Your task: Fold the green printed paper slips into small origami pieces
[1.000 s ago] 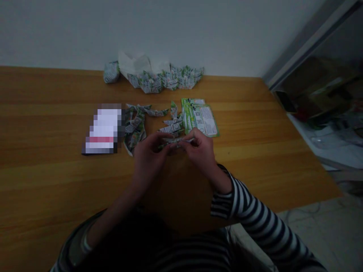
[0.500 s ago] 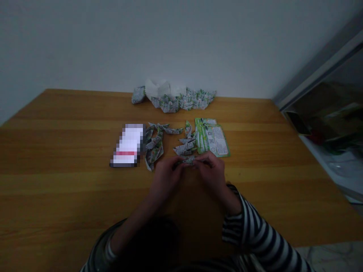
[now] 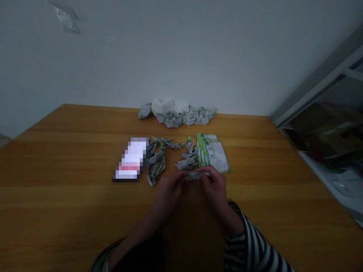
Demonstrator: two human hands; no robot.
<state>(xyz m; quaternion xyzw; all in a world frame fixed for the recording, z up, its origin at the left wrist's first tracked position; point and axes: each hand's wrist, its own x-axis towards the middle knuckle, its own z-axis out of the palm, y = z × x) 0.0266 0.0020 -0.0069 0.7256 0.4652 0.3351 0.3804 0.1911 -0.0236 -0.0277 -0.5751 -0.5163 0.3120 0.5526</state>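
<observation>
A small strip of folded printed paper [image 3: 194,175] is pinched between both hands near the middle of the table. My left hand [image 3: 170,189] is closed on its left end, and my right hand [image 3: 214,187] grips the right end. Just beyond my fingers lie several folded paper pieces [image 3: 185,163] with green and grey print. More such folded pieces [image 3: 157,164] form a loose curved group to the left. Past my right hand, a small stack of flat green-and-white printed sheets [image 3: 217,155] rests on the wood.
A phone [image 3: 132,158] with a lit, blurred screen lies left of the folded pieces. Crumpled-looking folded paper shapes [image 3: 172,119] and white tissue-like paper [image 3: 163,105] line the table's back edge by the wall. A shelf with clutter [image 3: 334,136] stands right of the wooden table [image 3: 70,158].
The camera view has tilted up, so everything on the table sits lower in the picture. Both hands keep hold of the paper strip, with the right fingers slightly shifted along it.
</observation>
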